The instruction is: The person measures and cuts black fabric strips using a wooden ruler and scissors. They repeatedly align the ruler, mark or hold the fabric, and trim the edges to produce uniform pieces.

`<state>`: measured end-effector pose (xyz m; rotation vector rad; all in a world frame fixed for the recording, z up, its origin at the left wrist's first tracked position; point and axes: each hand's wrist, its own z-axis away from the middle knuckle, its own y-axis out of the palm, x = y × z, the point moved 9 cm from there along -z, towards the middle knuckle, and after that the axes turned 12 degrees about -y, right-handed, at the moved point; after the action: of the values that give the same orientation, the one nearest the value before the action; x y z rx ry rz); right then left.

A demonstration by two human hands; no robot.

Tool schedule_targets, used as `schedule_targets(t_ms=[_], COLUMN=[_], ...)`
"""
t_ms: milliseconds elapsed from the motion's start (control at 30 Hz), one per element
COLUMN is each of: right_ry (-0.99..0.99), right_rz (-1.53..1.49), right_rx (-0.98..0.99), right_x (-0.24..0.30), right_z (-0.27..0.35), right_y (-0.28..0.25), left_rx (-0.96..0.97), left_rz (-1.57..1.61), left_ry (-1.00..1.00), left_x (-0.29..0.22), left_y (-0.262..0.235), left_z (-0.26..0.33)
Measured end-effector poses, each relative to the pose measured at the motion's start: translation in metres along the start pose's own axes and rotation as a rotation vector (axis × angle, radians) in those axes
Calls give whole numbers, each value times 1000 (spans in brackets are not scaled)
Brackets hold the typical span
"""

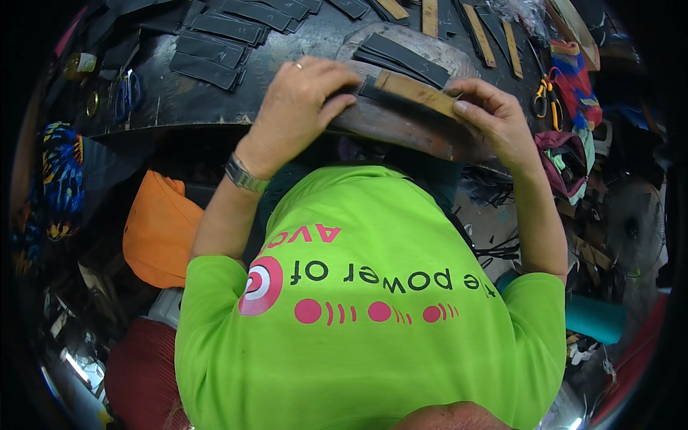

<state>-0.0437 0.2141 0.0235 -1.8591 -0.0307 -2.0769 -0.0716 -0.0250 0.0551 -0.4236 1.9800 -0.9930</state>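
Note:
My right hand (494,118) pinches the right end of a tan, stiff strip (416,94) between thumb and fingers. Under that strip lies a black flat strip (370,89), its left end sticking out. My left hand (304,107) is curled at this end, thumb and forefinger closed on it; the fingertips are partly hidden. Both strips are held over a worn, rounded brown board (408,127) at the table's near edge. Just beyond them, a small pile of black strips (401,57) rests on the board.
The dark table (165,107) carries several piles of black strips (229,29) at the far left and tan strips (479,34) at the far right. Blue-handled scissors (128,94) lie left. Orange-handled cutters (547,99) and a maroon pouch (562,161) are at the right edge.

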Motion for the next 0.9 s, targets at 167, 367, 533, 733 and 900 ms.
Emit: schedule_targets(t_ms=[167,367,533,733,900], right_ry=[-111,-97,-80,-153,-188], right_rz=[259,296,300,320,357], right_rx=[5,-2,18,11,1], right_x=[-3,-3,-2,1,4], right_z=[-11,-9,-10,-10,-12], right_y=[23,24,25,25,25], left_rx=[-89,-112,-149,-107,-77], left_rz=[-17,19,-4,-35,-49], left_ry=[-11,-91,-46,-58,-51], left_x=[-13,-13,-16,-17,-17], left_y=[8,12,12,14,16], left_z=[22,26,24,24,24])
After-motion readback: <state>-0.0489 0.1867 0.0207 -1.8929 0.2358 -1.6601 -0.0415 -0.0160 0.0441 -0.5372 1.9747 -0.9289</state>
